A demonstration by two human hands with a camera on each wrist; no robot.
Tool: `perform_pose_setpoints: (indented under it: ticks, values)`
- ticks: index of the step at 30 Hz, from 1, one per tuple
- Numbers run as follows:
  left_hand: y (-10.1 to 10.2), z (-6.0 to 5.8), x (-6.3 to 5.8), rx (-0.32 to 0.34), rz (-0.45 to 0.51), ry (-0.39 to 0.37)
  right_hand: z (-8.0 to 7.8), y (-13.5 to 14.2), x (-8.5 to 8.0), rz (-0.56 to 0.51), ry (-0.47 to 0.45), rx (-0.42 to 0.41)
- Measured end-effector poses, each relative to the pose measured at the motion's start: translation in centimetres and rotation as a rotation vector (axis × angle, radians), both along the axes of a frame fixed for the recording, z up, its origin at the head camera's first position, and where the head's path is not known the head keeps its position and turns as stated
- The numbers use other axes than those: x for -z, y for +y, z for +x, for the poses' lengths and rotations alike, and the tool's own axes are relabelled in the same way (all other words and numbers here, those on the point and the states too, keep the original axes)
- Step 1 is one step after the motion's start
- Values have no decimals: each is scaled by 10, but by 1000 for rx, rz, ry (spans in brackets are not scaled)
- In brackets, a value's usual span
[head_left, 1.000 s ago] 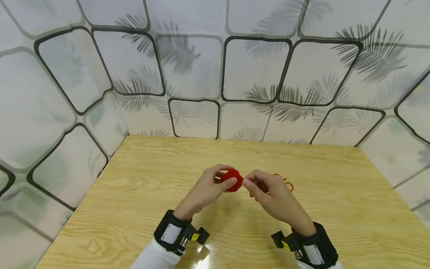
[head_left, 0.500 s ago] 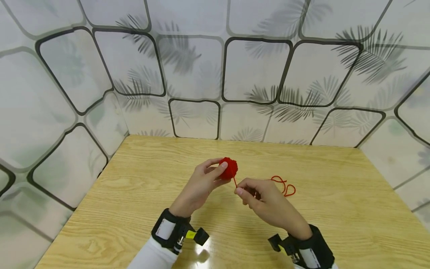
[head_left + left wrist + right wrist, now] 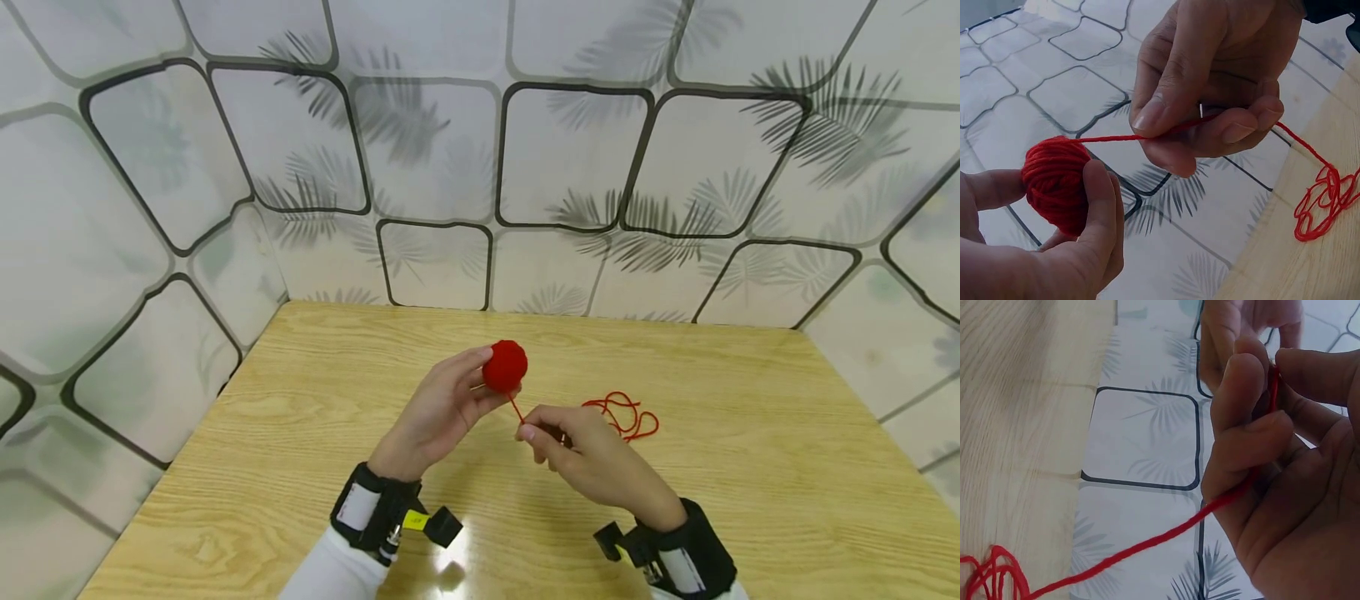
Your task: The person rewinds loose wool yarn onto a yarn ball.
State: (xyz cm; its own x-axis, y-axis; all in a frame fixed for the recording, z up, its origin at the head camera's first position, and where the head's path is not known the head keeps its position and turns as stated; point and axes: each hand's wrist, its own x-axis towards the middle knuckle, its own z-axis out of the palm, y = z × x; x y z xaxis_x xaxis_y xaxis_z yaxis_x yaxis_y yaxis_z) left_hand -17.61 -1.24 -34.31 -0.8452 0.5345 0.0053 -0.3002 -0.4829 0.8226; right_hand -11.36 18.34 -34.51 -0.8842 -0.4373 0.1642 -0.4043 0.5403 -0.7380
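A small ball of red yarn (image 3: 506, 367) is held up above the table by my left hand (image 3: 442, 408), thumb on one side and fingers on the other. In the left wrist view the wound strands of the yarn ball (image 3: 1057, 184) show clearly. My right hand (image 3: 581, 450) pinches the strand (image 3: 1110, 138) between thumb and forefinger, a short way from the ball, and the strand is taut there. Past the pinch it runs across the curled fingers of the right hand (image 3: 1272, 444) and out as a slack tail (image 3: 1147, 544). In the right wrist view the ball is hidden.
A loose tangle of red yarn (image 3: 630, 417) lies on the wooden table (image 3: 315, 433) beyond my right hand. Patterned wall panels (image 3: 435, 267) rise behind the table and at its sides. Each wrist wears a black strap (image 3: 375, 512) with a small camera.
The ball has risen slightly and turned in my left fingers. My right hand has shifted down and left with the pinched strand. More of the loose yarn shows on the table.
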Motion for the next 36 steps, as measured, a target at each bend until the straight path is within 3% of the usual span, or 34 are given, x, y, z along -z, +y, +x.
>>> perform_pose_setpoints:
  ticks: [13, 21, 28, 32, 36]
  values:
    - [-10, 3, -9, 184, -110, 147, -11, 14, 8, -43, -30, 25]
    - [-11, 9, -14, 322, -215, 222, -15, 26, 9, -63, -29, 91]
    - [-11, 11, -14, 409, -329, 384, -17, 31, 7, -29, 23, 164]
    - [-9, 13, -12, 423, -493, 535, -16, 33, 4, -48, 53, 192]
    - [-5, 16, -11, 394, -648, 647, -14, 34, 1, -68, 61, 197]
